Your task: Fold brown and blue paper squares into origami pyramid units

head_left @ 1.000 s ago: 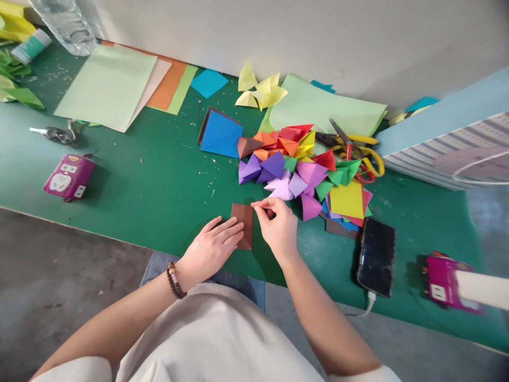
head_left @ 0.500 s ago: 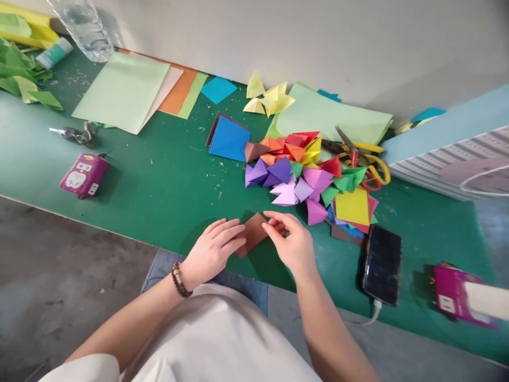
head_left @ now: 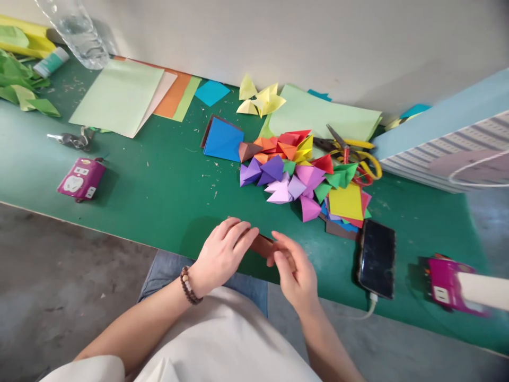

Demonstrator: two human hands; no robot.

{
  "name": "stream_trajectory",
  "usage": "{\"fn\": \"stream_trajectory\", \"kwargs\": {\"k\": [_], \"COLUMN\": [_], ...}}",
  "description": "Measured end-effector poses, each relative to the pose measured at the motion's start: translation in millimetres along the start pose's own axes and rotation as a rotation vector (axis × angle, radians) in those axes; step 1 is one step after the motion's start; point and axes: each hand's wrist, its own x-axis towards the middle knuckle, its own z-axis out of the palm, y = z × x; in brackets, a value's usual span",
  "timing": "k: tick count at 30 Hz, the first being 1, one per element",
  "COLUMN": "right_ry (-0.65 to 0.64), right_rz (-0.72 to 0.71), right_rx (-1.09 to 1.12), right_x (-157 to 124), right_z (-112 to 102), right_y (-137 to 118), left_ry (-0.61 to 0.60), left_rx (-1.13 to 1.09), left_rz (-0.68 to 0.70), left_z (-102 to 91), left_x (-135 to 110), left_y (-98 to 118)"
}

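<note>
Observing both hands at the front edge of the green bench top [head_left: 151,185], above the person's denim-covered knee [head_left: 167,273]. Brown paper [head_left: 262,245] sits between the hands, apparently lifted off the bench and mostly hidden; its visible part reads as a narrow strip seen nearly edge-on. (Its exact fold state cannot be read from this angle.)

Left hand [head_left: 225,252], with a wooden bead bracelet [head_left: 190,285] at the wrist, is closed over the paper's left end: a firm grasp. Right hand [head_left: 293,273] curls at the right end; its fingers [head_left: 283,250] meet the paper, but whether they pinch it or only rest against it cannot be told.

Technique note: with paper this small, matching the edges first and then pressing from the centre outward with a fingertip would likely give the sharpest crease. Even pressure from both hands should keep the layers from sliding.

Surroundings: a pile of folded paper pyramids [head_left: 278,180] lies just beyond the right hand, with yellow-handled scissors [head_left: 352,159] past it. A smartphone [head_left: 376,259] lies to the right, and blue paper squares [head_left: 222,139] lie beyond the left hand.
</note>
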Motion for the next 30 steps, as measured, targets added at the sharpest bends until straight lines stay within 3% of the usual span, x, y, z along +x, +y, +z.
{"fn": "stream_trajectory", "kwargs": {"k": [4, 10, 19, 30], "right_ry": [-0.135, -0.124, -0.034, 0.019], "right_rz": [-0.15, -0.364, -0.368, -0.479], "right_rx": [-0.124, -0.261, -0.248, -0.553], "right_x": [3, 9, 7, 5], "right_z": [-11, -8, -4, -15], "right_y": [-2, -4, 1, 20], "left_ry": [0.016, 0.022, 0.103, 0.146], "left_rx": [-0.053, -0.084, -0.095, 0.003], "left_rz": [0.036, 0.106, 0.135, 0.067], "left_z": [5.3, 10.1, 8.5, -2.5], "left_x": [-5, -11, -16, -30], "left_y": [-1, -3, -8, -14]}}
